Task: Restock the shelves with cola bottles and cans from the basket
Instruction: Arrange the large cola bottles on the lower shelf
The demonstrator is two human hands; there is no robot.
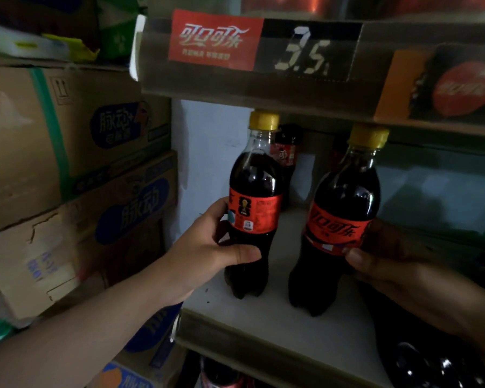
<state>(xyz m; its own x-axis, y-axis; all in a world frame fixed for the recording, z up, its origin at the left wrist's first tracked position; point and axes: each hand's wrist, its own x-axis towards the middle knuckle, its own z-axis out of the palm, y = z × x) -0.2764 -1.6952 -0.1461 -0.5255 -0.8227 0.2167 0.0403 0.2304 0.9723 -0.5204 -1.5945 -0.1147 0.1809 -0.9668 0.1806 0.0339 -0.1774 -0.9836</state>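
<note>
Each hand, left hand (207, 247) and right hand (389, 264), grips 1 cola bottle, left bottle (254, 203) and right bottle (339, 219), upright on the shelf (277, 326), so they stand in rows.

Dim light, stacked cardboard boxes (67, 152) left, pale wall (210, 152), red price sign (216, 40) above.

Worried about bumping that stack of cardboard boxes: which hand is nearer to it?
Left. The left hand grips a cola bottle just right of the cardboard boxes; the right hand holds a second bottle farther right, beyond the first.
</note>
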